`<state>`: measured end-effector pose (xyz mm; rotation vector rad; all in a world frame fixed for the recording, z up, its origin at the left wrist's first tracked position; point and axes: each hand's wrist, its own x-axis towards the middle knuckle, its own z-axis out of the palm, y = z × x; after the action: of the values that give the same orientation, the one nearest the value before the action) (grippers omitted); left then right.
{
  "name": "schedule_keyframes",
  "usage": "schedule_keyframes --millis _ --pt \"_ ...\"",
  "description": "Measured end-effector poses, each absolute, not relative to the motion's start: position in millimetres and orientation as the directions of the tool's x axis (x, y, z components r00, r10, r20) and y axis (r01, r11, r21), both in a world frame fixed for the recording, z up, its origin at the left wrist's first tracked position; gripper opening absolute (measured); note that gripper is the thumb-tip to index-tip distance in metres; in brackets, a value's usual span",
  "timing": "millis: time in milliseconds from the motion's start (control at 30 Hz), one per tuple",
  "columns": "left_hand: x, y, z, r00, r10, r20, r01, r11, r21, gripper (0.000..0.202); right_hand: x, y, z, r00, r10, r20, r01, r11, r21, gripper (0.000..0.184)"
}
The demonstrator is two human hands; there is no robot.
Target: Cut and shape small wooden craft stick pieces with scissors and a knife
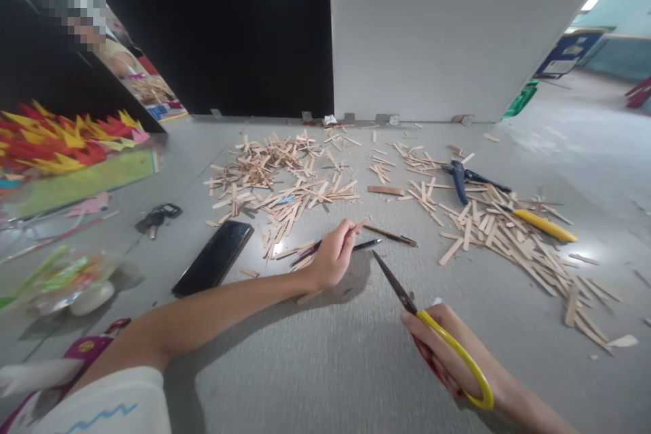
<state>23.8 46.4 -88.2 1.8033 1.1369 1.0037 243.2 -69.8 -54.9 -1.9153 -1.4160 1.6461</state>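
My right hand (447, 352) grips a pair of scissors (407, 298) with yellow and red handles; the blades are shut and point up and to the left over the grey floor. My left hand (333, 258) is pinched on a short piece of wooden stick (359, 224), just above a pen (366, 244) and beside a few loose sticks. A big heap of cut wooden sticks (279, 180) lies beyond it, and another heap of sticks (508, 234) spreads to the right.
A black phone (213, 258) and keys (157, 215) lie at the left. Blue pliers (460, 180) and a yellow-handled tool (544, 225) rest among the right-hand sticks. Red and yellow paper shapes (61, 139) sit far left. A white board (447, 27) stands behind.
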Motion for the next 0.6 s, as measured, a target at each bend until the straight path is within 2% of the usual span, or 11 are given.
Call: schedule_keyframes --millis 200,333,400,467,600 --pt "22 46 -91 0.3 0.926 0.231 0.265 -0.314 0.912 0.013 243 -68 -60 -0.153 0.759 -0.633 0.455 -0.515 -0.727 0.067" --pt "23 49 -94 0.273 0.934 0.232 0.22 -0.295 0.93 0.015 245 -69 -57 -0.199 0.776 -0.598 0.322 -0.525 -0.788 0.072" --pt "24 50 -90 0.27 0.937 0.223 0.178 -0.277 0.944 0.021 248 -69 -56 -0.273 0.812 -0.516 0.251 -0.458 -0.853 0.076" --pt "24 49 -80 0.289 0.936 0.204 0.126 -0.248 0.96 0.028 251 -70 -53 -0.32 0.865 -0.385 0.231 -0.323 -0.918 0.074" --pt "22 38 -39 0.348 0.921 0.174 0.034 -0.198 0.98 0.032 254 -75 -44 -0.317 0.928 -0.195 0.348 -0.078 -0.934 0.055"
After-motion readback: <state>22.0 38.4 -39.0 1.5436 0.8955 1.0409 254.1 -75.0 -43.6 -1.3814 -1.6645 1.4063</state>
